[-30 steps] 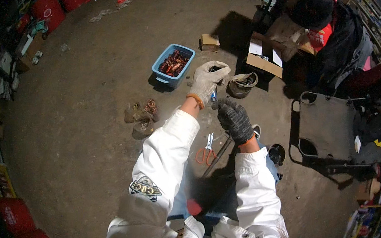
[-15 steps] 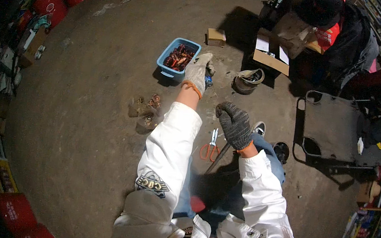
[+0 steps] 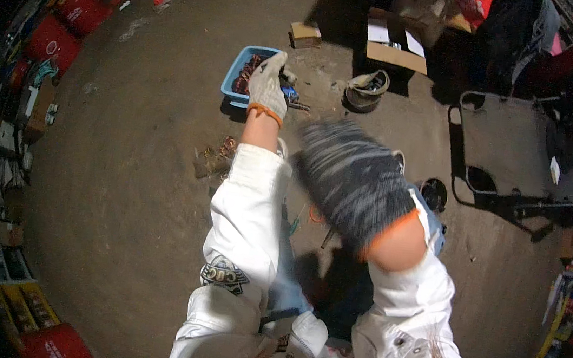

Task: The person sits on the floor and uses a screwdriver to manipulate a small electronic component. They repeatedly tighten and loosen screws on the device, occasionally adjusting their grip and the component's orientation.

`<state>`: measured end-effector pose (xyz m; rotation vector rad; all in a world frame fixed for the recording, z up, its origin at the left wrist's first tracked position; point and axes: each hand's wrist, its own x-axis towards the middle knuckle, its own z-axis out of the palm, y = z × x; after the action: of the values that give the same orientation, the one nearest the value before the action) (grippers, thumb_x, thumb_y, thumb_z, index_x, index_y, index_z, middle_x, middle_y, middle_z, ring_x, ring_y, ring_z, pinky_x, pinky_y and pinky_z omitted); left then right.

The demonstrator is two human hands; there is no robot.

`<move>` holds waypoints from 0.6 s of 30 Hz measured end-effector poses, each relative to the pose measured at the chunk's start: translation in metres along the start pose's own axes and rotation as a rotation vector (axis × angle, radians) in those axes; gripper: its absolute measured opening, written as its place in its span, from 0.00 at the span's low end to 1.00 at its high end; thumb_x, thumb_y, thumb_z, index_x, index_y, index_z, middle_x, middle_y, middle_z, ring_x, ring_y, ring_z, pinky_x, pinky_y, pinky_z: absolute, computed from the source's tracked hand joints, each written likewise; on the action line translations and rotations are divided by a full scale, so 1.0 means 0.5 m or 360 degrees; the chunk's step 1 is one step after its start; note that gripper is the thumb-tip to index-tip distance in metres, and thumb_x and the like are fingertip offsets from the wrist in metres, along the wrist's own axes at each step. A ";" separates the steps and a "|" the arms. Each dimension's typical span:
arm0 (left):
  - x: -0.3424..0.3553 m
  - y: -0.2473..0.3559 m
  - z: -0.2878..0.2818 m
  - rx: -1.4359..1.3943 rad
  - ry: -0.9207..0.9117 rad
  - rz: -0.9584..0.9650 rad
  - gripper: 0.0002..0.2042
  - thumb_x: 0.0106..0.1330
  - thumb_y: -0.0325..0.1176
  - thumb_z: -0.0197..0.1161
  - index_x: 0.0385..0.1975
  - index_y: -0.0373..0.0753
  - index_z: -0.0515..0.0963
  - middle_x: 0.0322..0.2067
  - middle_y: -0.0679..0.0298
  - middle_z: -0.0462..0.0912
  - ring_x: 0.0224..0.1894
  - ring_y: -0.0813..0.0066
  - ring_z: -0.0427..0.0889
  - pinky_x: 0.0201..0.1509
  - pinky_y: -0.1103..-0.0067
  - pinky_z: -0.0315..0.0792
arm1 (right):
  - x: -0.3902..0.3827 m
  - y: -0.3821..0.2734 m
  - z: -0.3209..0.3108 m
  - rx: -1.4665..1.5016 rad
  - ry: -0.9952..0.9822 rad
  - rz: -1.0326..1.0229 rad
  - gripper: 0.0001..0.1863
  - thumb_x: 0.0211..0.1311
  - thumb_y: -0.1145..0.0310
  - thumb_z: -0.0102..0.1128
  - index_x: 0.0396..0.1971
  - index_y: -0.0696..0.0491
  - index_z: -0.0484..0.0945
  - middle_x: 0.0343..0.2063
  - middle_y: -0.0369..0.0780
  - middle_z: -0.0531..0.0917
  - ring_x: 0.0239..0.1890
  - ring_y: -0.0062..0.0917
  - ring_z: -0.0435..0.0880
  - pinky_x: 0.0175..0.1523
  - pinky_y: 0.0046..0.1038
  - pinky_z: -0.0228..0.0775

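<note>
My left hand, in a pale work glove with an orange cuff, reaches forward beside a blue plastic basin. Its fingers are curled at a small blue and dark piece, mostly hidden by the glove, with a thin end sticking out to the right. Reddish-brown copper-coloured scrap fills the basin. My right hand, in a dark grey knit glove, is raised close to the camera and smeared by motion, so its fingers cannot be read. Below it shows part of an orange handle of the scissors and a dark rod.
Copper-coloured bits lie on the floor left of my sleeve. A round pail, a small cardboard box and an open carton stand ahead. A folding chair is at right, red drums at far left.
My right hand has risen toward the camera and now covers most of the scissors. The head view has shifted, and my left hand stays beside the basin at the blue piece.
</note>
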<state>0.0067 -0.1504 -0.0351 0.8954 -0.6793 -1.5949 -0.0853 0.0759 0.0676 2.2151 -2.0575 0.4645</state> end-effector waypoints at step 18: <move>-0.053 -0.002 0.060 -0.0177 -0.0609 0.0472 0.10 0.55 0.33 0.66 0.35 0.37 0.78 0.27 0.64 0.79 0.26 0.78 0.77 0.33 0.82 0.74 | -0.054 -0.102 -0.127 0.0592 -0.0440 -0.0878 0.16 0.59 0.67 0.60 0.46 0.56 0.77 0.41 0.46 0.82 0.43 0.34 0.81 0.48 0.32 0.74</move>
<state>-0.0166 -0.1254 -0.0144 0.3857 -0.9331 -1.5281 -0.0468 0.1235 0.1278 3.0714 -1.4255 0.5374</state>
